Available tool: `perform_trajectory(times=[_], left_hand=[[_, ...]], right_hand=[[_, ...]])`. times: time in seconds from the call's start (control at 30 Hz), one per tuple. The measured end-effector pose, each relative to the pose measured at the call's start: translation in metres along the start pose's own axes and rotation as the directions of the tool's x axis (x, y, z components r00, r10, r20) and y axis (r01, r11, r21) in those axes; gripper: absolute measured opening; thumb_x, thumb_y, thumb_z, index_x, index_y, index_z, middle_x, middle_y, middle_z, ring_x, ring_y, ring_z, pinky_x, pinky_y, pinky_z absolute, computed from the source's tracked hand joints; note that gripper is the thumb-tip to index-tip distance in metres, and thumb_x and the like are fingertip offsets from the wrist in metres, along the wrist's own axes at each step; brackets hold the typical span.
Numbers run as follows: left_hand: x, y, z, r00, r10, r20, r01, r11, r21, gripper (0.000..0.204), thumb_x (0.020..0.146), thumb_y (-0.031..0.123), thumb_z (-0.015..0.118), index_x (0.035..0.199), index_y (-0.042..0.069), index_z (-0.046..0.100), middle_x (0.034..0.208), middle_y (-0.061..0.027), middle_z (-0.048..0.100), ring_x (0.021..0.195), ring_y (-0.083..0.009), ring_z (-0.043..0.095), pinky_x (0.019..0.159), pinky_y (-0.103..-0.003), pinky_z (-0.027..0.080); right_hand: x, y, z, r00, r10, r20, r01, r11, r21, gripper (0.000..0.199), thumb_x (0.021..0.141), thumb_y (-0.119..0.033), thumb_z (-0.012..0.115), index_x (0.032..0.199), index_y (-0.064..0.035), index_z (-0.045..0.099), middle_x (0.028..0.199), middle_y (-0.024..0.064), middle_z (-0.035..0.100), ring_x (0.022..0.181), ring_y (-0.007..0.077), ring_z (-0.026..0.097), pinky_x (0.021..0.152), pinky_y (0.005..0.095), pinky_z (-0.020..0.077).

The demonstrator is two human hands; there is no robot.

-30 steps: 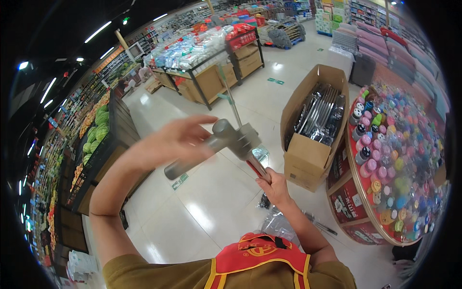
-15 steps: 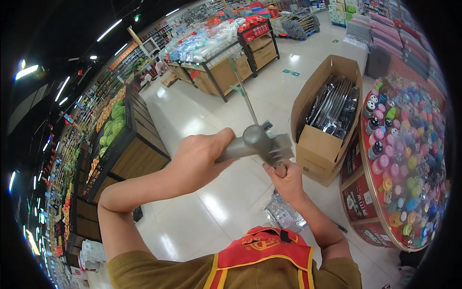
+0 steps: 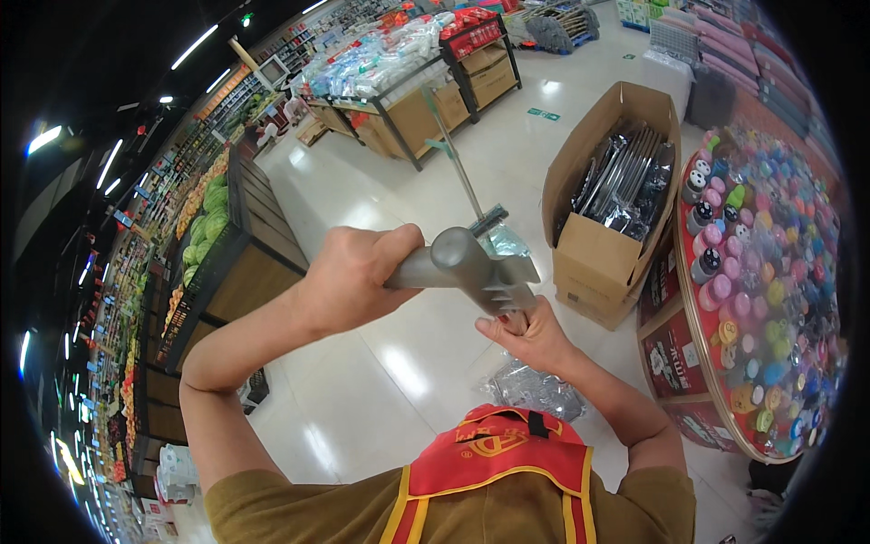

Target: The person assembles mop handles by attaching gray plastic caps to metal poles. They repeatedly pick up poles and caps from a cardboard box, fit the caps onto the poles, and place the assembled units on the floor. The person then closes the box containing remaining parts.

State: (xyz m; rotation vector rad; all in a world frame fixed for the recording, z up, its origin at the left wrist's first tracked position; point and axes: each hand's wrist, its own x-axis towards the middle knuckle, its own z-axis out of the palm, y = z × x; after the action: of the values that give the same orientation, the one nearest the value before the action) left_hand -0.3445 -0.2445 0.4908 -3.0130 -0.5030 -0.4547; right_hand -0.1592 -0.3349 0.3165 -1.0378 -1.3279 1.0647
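Note:
My left hand is closed round one arm of a grey T-shaped handle, with a rounded knob at its top. Close to its other end, my right hand wraps the narrower lower part, thumb laid along it. Just beyond the handle shows a thin pole with green fittings and a dark crosspiece at its near end. Whether pole and handle are joined I cannot tell. Below my right hand, a clear plastic wrapper lies on the floor.
An open cardboard box with plastic-wrapped rods stands ahead right. On the right is a round display of colourful bottles. Watermelons fill a wooden stand at left. A table of packaged goods stands farther off.
Both hands have shifted slightly left with the grey handle, still gripping it. My right thumb now points more to the left. The view has moved a little, showing more of the dark crosspiece.

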Motion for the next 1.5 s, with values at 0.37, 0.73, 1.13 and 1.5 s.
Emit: perform_trajectory(times=[0.37, 0.73, 1.13, 1.5], left_hand=[[0.019, -0.028, -0.002, 0.867, 0.491, 0.077, -0.480, 0.867, -0.132, 0.031, 0.062, 0.004, 0.069, 0.089, 0.010, 0.057, 0.066, -0.0027, 0.054, 0.055, -0.0246, 0.056, 0.045, -0.036, 0.042], [0.097, -0.054, 0.031, 0.531, 0.803, -0.271, -0.728, 0.596, 0.338, 0.019, 0.068, 0.013, 0.066, 0.083, 0.012, 0.054, 0.065, -0.0003, 0.044, 0.054, -0.0166, 0.052, 0.045, -0.030, 0.039], [0.053, -0.073, 0.036, 0.939, 0.140, -0.315, -0.066, 0.969, 0.237, 0.024, 0.062, 0.012, 0.072, 0.078, 0.009, 0.054, 0.065, -0.0094, 0.058, 0.059, -0.0319, 0.059, 0.053, -0.040, 0.046], [0.034, -0.006, 0.020, 0.978, -0.179, 0.106, 0.189, 0.977, -0.098, 0.016, 0.073, 0.013, 0.071, 0.075, 0.002, 0.060, 0.054, -0.0152, 0.055, 0.053, -0.0379, 0.055, 0.051, -0.042, 0.043]], right_hand=[[-0.017, 0.002, 0.000, 0.939, -0.050, 0.340, 0.046, 0.999, 0.019, 0.023, 0.082, -0.013, 0.069, 0.071, 0.0008, 0.054, 0.053, -0.0004, 0.032, 0.055, 0.0043, 0.031, 0.046, 0.0275, 0.0295], [0.005, 0.020, 0.000, 0.927, 0.047, 0.373, -0.070, 0.996, 0.048, 0.032, 0.087, -0.007, 0.066, 0.062, -0.0099, 0.047, 0.061, -0.0038, 0.051, 0.057, 0.0051, 0.045, 0.049, 0.0228, 0.0364], [0.029, 0.022, -0.022, 0.998, -0.042, -0.048, 0.049, 0.989, 0.139, 0.026, 0.090, -0.016, 0.066, 0.071, -0.0048, 0.051, 0.061, -0.0009, 0.049, 0.053, 0.0062, 0.044, 0.048, 0.0221, 0.0338], [0.031, 0.025, -0.008, 0.728, -0.257, -0.635, 0.210, 0.966, -0.150, 0.028, 0.082, -0.016, 0.074, 0.071, -0.0007, 0.053, 0.052, -0.0054, 0.032, 0.051, 0.0052, 0.028, 0.046, 0.0262, 0.0248]])
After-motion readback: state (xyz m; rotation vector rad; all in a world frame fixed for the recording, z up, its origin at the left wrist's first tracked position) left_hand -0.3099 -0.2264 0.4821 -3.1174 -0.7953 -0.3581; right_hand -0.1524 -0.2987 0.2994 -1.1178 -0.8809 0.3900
